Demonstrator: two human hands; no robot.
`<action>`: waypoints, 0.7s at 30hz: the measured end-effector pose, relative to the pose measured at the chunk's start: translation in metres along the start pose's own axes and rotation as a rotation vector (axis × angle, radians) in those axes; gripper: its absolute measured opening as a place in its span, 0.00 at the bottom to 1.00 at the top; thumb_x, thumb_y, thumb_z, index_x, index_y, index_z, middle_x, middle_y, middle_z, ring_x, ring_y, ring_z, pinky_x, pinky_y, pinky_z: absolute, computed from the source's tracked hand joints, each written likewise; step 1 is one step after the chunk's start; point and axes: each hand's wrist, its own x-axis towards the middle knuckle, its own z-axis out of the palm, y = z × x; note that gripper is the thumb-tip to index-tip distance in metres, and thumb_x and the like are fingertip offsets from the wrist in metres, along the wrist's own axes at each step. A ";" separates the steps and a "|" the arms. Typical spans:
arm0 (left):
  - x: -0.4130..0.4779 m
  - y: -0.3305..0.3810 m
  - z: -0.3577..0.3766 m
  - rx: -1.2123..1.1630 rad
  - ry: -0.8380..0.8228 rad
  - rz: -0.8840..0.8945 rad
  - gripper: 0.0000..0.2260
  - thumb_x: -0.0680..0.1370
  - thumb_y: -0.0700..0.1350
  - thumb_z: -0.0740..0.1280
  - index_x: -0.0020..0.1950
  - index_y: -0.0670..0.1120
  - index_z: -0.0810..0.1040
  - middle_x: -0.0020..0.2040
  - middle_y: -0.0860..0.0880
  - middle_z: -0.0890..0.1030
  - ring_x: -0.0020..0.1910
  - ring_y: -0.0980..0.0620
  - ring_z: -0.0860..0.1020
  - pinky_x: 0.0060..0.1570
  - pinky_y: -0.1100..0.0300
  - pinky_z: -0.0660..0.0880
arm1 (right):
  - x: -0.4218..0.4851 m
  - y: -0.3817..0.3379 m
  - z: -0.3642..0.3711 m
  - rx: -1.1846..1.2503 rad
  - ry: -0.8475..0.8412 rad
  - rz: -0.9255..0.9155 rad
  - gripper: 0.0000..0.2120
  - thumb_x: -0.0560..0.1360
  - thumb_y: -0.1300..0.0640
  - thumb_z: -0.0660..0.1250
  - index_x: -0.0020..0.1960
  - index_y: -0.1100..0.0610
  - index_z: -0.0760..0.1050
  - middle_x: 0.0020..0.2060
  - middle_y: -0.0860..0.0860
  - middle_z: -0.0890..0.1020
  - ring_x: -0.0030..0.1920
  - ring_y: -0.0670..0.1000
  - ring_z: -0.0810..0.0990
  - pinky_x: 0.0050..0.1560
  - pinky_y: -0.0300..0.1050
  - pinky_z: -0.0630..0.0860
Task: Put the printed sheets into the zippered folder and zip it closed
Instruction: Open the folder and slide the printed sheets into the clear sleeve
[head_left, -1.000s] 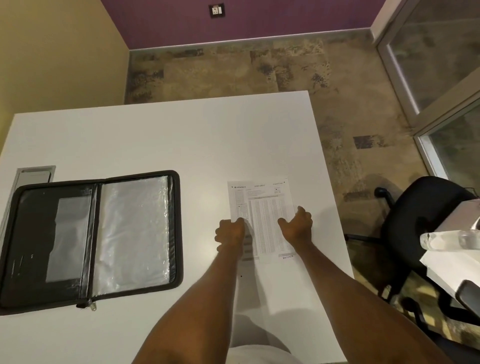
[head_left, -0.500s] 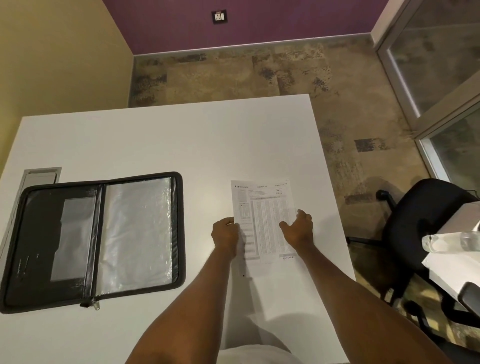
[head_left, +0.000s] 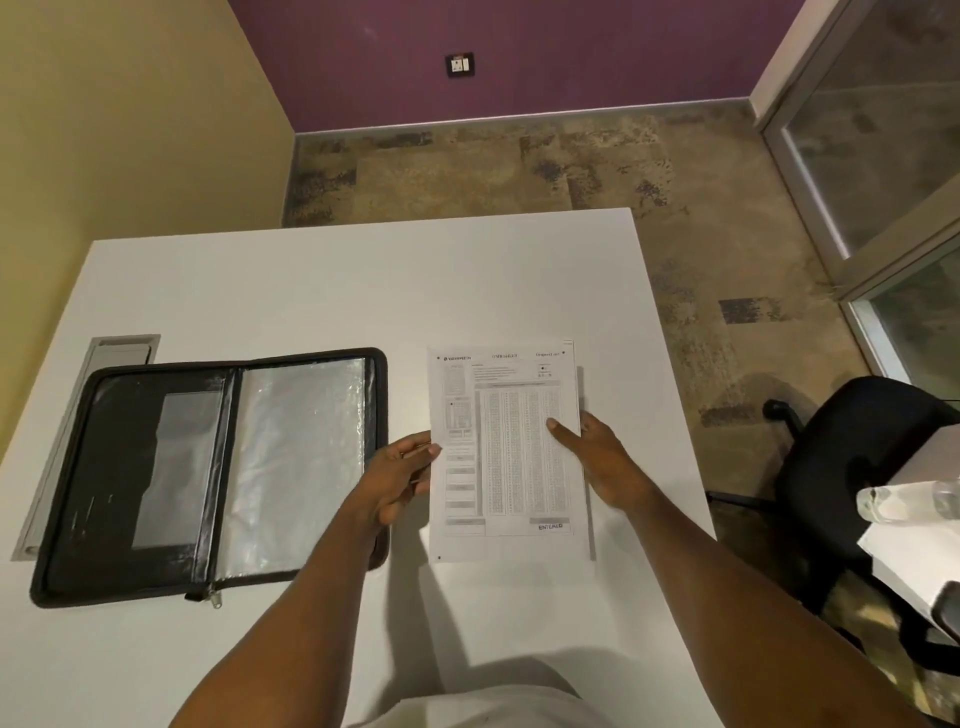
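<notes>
Worktop (head_left: 322, 291), white: zippered folder (head_left: 208, 478) lies open at left, printed sheets (head_left: 506, 452) just beside it, right. Left hand (head_left: 400, 478) pinches the stack's left edge; right hand (head_left: 605, 460) grips the right edge, thumb on top. Paper looks light, floppy, slippery; best held by both long edges.

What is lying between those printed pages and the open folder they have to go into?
Nothing visible. Only bare white table separates the printed sheets from the open zippered folder; the left hand at the sheets' edge is all that crosses the gap.
</notes>
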 end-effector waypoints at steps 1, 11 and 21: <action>-0.003 0.002 -0.004 0.003 -0.023 0.003 0.14 0.81 0.37 0.69 0.67 0.40 0.80 0.62 0.39 0.84 0.53 0.45 0.86 0.48 0.52 0.83 | -0.002 -0.002 0.004 0.023 -0.072 -0.004 0.25 0.78 0.52 0.73 0.73 0.55 0.73 0.67 0.52 0.82 0.65 0.53 0.82 0.70 0.57 0.75; -0.019 0.048 0.009 0.031 -0.204 0.086 0.22 0.80 0.38 0.71 0.74 0.42 0.75 0.68 0.41 0.81 0.67 0.40 0.80 0.68 0.40 0.75 | -0.021 -0.029 0.041 -0.136 -0.092 -0.153 0.18 0.82 0.54 0.69 0.71 0.55 0.77 0.63 0.49 0.84 0.63 0.51 0.83 0.65 0.52 0.78; -0.034 0.061 0.041 0.168 -0.062 0.384 0.09 0.79 0.41 0.73 0.58 0.49 0.84 0.56 0.45 0.87 0.56 0.48 0.85 0.55 0.53 0.79 | -0.031 -0.026 0.046 -0.133 0.180 -0.261 0.13 0.80 0.54 0.71 0.63 0.56 0.80 0.54 0.52 0.87 0.56 0.53 0.85 0.57 0.53 0.83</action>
